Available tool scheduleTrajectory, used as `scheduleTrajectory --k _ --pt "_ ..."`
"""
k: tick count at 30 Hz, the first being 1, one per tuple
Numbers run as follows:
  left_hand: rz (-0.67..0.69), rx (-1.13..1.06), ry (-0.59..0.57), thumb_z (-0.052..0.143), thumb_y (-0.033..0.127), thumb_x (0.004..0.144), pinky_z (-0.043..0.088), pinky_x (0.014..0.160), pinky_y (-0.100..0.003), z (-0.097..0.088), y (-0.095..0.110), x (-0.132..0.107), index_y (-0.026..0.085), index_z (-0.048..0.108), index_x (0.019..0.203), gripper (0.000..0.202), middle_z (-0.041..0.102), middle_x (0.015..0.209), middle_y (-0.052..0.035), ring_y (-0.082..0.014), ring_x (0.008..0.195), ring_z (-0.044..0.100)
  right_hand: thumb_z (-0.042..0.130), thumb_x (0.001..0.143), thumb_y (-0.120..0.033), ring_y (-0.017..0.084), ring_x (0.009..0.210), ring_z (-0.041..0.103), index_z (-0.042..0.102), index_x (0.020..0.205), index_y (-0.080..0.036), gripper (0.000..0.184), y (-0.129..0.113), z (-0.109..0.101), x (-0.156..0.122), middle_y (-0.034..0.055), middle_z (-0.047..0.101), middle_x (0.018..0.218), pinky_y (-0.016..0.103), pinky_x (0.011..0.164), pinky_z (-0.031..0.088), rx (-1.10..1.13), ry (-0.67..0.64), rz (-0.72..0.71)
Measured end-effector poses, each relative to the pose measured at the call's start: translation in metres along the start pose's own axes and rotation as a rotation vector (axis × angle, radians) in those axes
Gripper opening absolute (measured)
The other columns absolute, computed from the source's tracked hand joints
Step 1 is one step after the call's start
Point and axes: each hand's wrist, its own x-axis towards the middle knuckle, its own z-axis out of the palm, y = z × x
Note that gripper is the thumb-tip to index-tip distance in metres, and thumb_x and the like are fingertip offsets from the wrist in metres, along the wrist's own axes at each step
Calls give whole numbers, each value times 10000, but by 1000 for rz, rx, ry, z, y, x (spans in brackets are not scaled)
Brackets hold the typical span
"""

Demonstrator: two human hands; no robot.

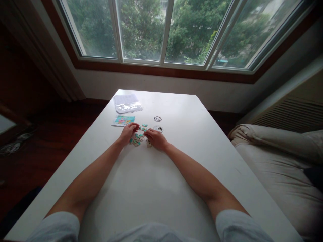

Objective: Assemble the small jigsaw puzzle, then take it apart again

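Small jigsaw puzzle pieces (136,140), some teal and some bare tan, lie in a loose heap on the white table (141,181). At the heap's left edge is my left hand (129,131), its fingers curled together; what they hold, if anything, is too small to make out. My right hand (156,138) rests over the right side of the heap, thumb and fingertips pinched at a piece and covering others below. Between the hands and slightly beyond them sit a few more teal pieces (144,125).
Left of the pieces lies a colourful printed picture packet (124,120), with a clear plastic bag (128,103) behind it. Two small round items, a dark-rimmed disc (157,119) and a clear one (159,129), lie beyond my right hand. A beige sofa (272,151) flanks the table's right.
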Motion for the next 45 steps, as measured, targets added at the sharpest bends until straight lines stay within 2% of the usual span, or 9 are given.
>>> scheduleTrajectory --k 4,8,13,18,21,26,32,37,45 --pt "31 93 -42 564 386 780 507 709 -255 1 0 -1 167 673 882 265 699 825 -42 -142 750 630 444 986 -153 109 870 635 688 1083 -192 265 10 -2 0 56 676 1043 212 813 483 170 34 22" --pt "94 240 -93 538 367 813 505 731 -259 1 -1 -4 171 695 899 265 713 867 -35 -150 786 630 449 969 -190 86 759 627 682 1086 -204 261 17 1 0 36 681 1009 195 716 507 330 86 110" --pt "203 490 -113 573 291 812 492 773 -286 2 2 -9 206 738 876 196 713 835 -10 -168 782 617 496 931 -185 112 818 626 703 1057 -220 245 18 -1 1 31 694 1007 224 767 510 261 114 95" --pt "311 671 -52 522 255 869 498 877 -311 1 5 -12 224 740 894 221 721 960 -26 -185 888 629 479 950 -178 118 803 611 713 1003 -206 242 23 -6 2 40 690 981 238 783 485 128 186 160" --pt "348 755 -8 507 252 890 491 963 -356 0 4 -11 217 730 906 226 708 993 -44 -207 962 628 518 952 -209 137 886 631 704 1092 -214 233 28 -5 1 54 683 1083 258 843 496 65 130 193" --pt "391 876 -13 563 259 878 437 1099 -437 1 -2 -10 224 718 1017 211 688 1114 -64 -253 1136 590 601 947 -286 221 1222 581 678 1234 -233 302 27 5 1 87 634 1308 375 1083 424 -23 -75 -6" --pt "430 969 -110 575 250 881 395 1173 -435 4 -8 -11 222 633 1283 407 610 1375 -76 -253 1300 531 561 959 -211 173 1092 630 733 1077 -226 210 20 8 3 58 693 1181 317 1021 453 75 -93 -43" --pt "465 1030 -201 608 293 885 398 1165 -452 4 -7 -15 264 604 1341 457 601 1392 -67 -264 1299 533 554 935 -164 170 977 611 731 1001 -212 196 23 6 1 52 694 1003 297 918 467 58 79 132" --pt "521 1057 -324 597 406 920 468 1066 -446 6 6 -21 261 677 1220 343 649 1200 -82 -267 1147 582 500 902 -147 176 942 590 715 934 -194 222 37 3 3 53 682 967 311 922 461 60 311 350"
